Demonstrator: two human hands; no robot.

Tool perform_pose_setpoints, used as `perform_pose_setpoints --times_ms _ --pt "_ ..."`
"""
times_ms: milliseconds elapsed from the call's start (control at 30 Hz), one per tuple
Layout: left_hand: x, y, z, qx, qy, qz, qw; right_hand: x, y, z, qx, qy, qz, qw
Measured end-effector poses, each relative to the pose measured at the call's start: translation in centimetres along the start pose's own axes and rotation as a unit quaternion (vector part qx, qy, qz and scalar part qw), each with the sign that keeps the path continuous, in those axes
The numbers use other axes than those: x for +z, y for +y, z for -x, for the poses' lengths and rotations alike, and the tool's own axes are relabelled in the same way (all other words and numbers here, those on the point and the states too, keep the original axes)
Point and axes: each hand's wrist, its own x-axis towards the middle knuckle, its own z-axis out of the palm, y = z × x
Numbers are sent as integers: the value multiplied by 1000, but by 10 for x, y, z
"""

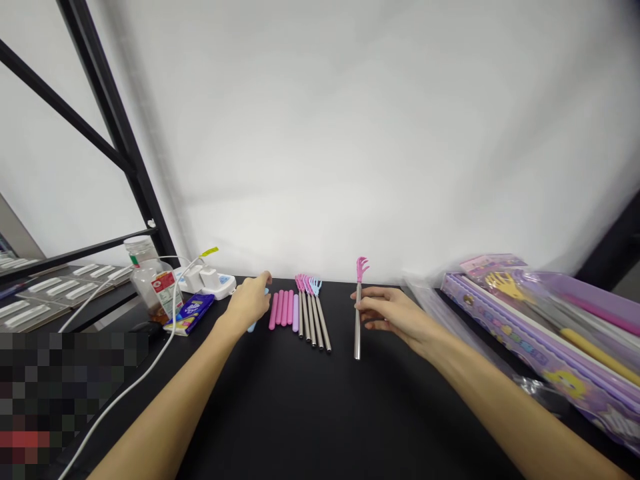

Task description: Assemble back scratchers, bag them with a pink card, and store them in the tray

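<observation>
My right hand (385,310) pinches the steel rod of a back scratcher (358,327), held nearly upright with its pink claw head on top. At the left end of the row, my left hand (249,300) is closed over a light blue handle (251,327); the hand covers most of it, and some of the fingers are hidden. Beside it lie several pink handles (285,308) and a lilac handle (295,315). Several more back scratchers (313,320), with bare steel rods and pink, purple or blue claws, lie side by side between my hands.
At right, a purple printed box (500,333) holds plastic-wrapped back scratchers with yellow parts. On the left are a clear jar (155,287), a blue snack packet (193,312), a white power strip (220,285) and a white cable (135,383). A white wall (320,147) stands behind the black table (310,413).
</observation>
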Motion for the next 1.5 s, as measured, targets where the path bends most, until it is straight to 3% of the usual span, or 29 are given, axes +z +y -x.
perform_pose_setpoints --times_ms 600,1033,1200,1300,1367,1433,1500 --pt "-1 19 11 -21 -48 -75 996 1 7 -5 -1 -9 12 1000" --pt "-9 4 -3 -12 -69 81 994 1 6 -3 -4 -8 5 1000" --pt "-15 8 -1 -16 -31 88 996 -1 8 -5 -2 -19 -13 1000" --pt "-20 20 6 34 5 104 994 -2 3 -4 -42 -45 -82 995" --pt "-23 32 13 120 14 143 982 -4 -4 -1 -105 -55 -147 982" --pt "-23 43 21 214 8 177 961 -8 -12 2 -174 -34 -203 963" --pt "-23 53 28 265 6 172 949 -12 -19 5 -228 4 -229 946"
